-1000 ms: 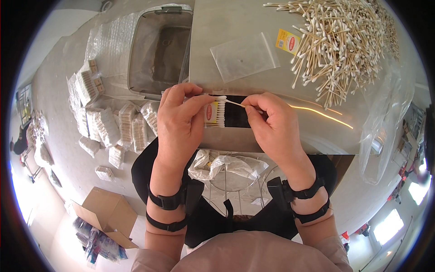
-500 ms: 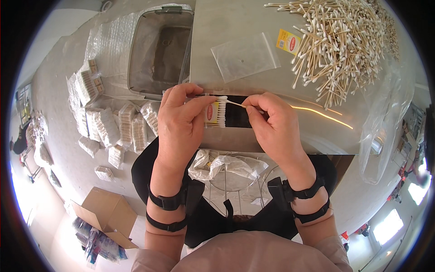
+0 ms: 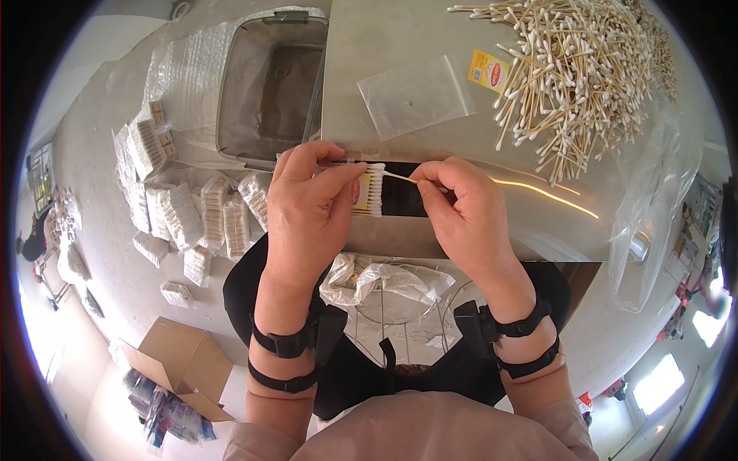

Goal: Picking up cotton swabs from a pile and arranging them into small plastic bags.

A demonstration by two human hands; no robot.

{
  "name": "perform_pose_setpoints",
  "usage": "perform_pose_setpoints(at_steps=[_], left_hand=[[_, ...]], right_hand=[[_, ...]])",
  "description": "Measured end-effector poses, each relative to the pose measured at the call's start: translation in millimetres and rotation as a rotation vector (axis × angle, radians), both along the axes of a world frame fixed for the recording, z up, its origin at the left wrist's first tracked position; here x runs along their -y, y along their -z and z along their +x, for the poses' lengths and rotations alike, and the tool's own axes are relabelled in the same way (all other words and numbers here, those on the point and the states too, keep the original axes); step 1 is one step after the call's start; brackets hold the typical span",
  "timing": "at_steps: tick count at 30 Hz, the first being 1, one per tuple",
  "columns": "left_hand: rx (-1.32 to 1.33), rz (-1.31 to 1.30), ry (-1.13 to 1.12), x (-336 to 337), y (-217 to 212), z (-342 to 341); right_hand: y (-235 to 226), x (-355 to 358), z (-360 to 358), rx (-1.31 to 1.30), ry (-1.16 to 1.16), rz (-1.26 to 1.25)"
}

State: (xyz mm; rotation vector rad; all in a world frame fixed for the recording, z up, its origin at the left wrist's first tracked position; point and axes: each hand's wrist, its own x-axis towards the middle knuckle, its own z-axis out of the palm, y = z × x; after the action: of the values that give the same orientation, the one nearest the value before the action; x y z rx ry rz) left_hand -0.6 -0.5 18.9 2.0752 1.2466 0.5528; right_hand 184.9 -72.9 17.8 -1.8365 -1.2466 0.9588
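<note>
A single head-worn fisheye view is given, aimed steeply down over the person's chest at a steel table [image 3: 430, 46]. The fingers [image 3: 338, 178] are seen close, near centre; beyond them the table is shown, below them the forearms. Straight edges are bent toward the rim.

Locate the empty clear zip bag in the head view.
The empty clear zip bag lies flat on the metal table, upper centre, just left of the cotton swab pile and beyond both hands, right of the sink.
</note>
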Motion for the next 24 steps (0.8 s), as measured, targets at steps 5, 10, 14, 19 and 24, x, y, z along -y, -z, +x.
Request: perform_pose_setpoints(at_steps=[5,10,14,19,24], left_hand=[[0.015,-0.028,-0.033,1.5,3.1,1.6],[0.013,-0.054,-0.044,1.7,2.3,2.6],[0.020,-0.061,-0.046,1.5,1.5,3.0],[0.022,-0.043,-0.032,0.5,1.7,3.0],[0.025,-0.040,-0.028,0.2,1.5,3.3]], right_hand=[[1.5,0.7,-0.5,-0.010,0.008,0.015],[1.6,0.7,0.0,-0.007,0.005,0.011],[2.6,1.2,0.1,-0.010,0.006,0.018],[3.0,1.2,-0.2,-0.016,0.011,0.014],[0.2,0.5,-1.0,-0.013,-0.008,0.003]])
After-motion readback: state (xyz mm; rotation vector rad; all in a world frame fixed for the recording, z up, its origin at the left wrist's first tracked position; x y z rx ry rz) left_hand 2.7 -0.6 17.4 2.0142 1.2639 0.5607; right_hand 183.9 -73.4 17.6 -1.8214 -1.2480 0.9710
